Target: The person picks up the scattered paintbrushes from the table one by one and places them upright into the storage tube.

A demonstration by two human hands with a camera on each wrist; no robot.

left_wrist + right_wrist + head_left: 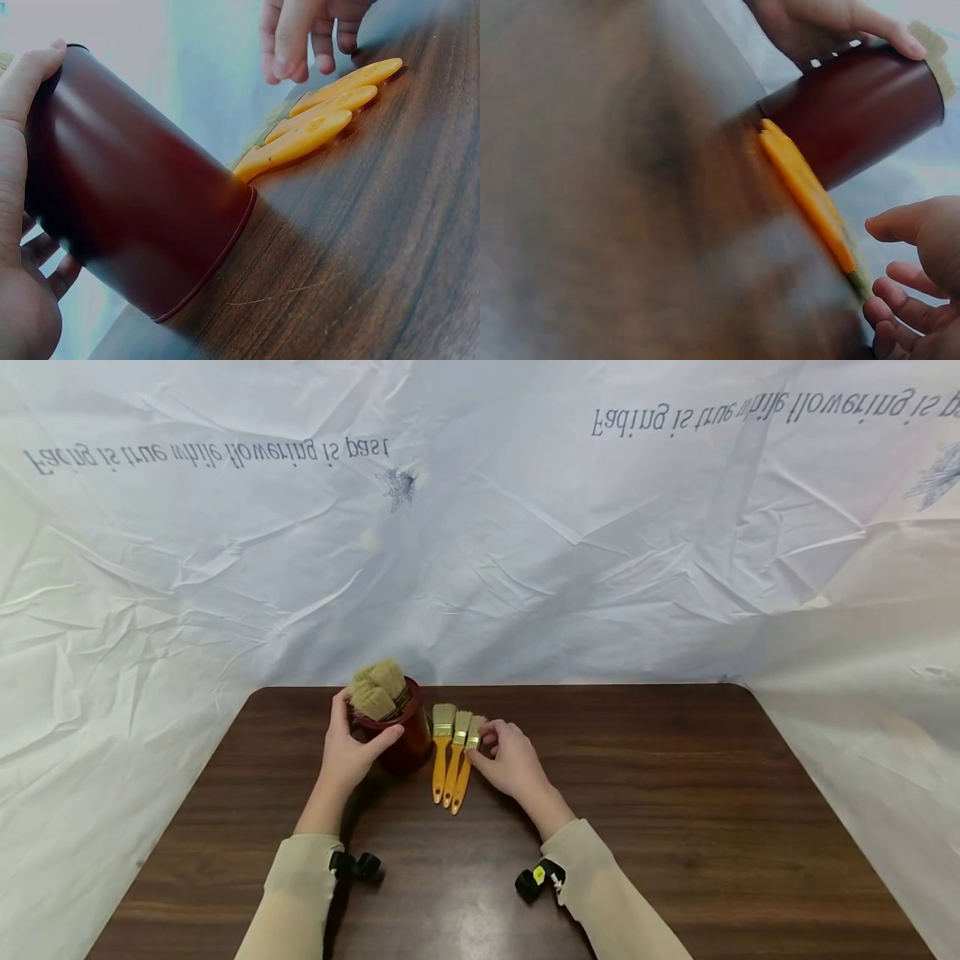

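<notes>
My left hand [348, 752] holds a dark red cylindrical cup [408, 745] near its rim, thumb on one side and fingers round the other. Several paintbrushes [377, 689] stand in the cup with their pale bristles up. Right of the cup, three paintbrushes [453, 764] with yellow handles lie side by side on the table, bristles pointing away from me. My right hand [516, 762] is beside the bristles of the rightmost one. In the right wrist view its thumb [896, 223] stands apart from the fingers, with nothing between them.
The dark wooden table [675, 827] has its far edge just behind the cup. A white printed sheet [487, 527] hangs behind and along the sides. A black wrist device sits on each sleeve.
</notes>
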